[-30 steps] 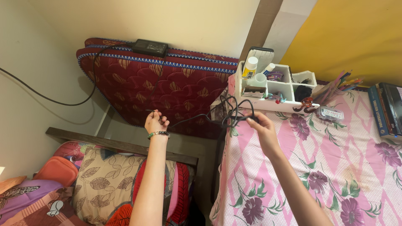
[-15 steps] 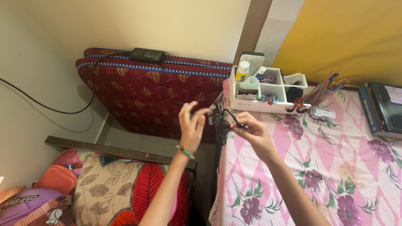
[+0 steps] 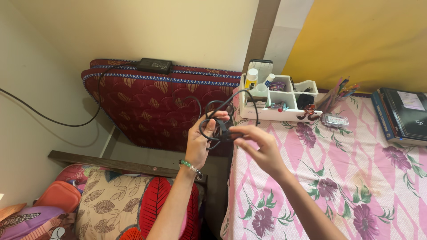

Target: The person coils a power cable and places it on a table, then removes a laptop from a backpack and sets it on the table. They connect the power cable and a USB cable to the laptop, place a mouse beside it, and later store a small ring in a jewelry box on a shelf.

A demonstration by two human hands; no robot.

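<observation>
A black power adapter (image 3: pixel 154 65) is resting on top of the one red quilted mattress (image 3: pixel 155 104) leaning against the wall, its lead trailing down. The left hand (image 3: pixel 201 143) is clasping the coiled black cable (image 3: pixel 221 120) so its several loops are staying bunched in the air, while the right hand (image 3: pixel 259 149) is pinching the bundle just beside it. Both are working near one white organiser (image 3: pixel 276 100) and one book stack (image 3: pixel 402 115) on the table.

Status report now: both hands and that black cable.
Left hand and right hand both grip the coiled black cable, held up past the table edge. White organizer behind, apart. Nothing obstructing.
</observation>
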